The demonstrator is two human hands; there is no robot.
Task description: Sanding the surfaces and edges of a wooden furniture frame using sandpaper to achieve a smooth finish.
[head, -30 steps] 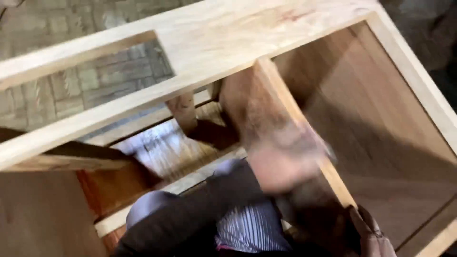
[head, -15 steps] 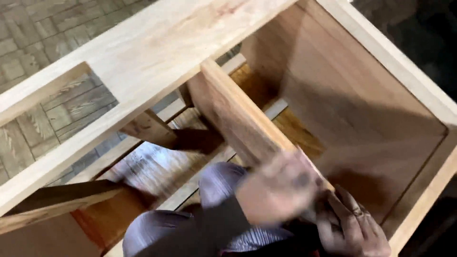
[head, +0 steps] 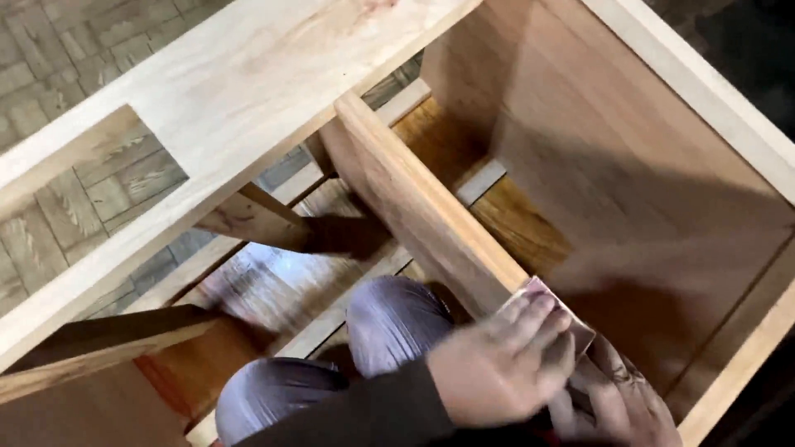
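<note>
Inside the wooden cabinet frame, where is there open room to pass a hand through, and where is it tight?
Open: the compartment right of the wooden divider, bounded by the side panel; also the gap in the pale top board. Tight: the divider's near end, where left hand and right hand press sandpaper.

A: Surroundings log. What sits beyond the work?

B: Brick floor (head: 50, 199) at upper left, grey-brown pavers, seen past the pale top panel and through the rectangular cut-out in it.

A: Below the frame?

B: Lower rails (head: 248, 219) of darker wood, crossing at an angle. One dark wedge-shaped brace (head: 99, 335) at lower left, edge lit.

A: Anything in the foreground?

B: Knees (head: 397, 319) in shiny grey-lilac trousers, bent, between the rails. A dark sleeve (head: 364, 414) along the bottom edge.

A: Right side?

B: Dark ground (head: 745, 41) at upper right, detail too dim to tell.
</note>
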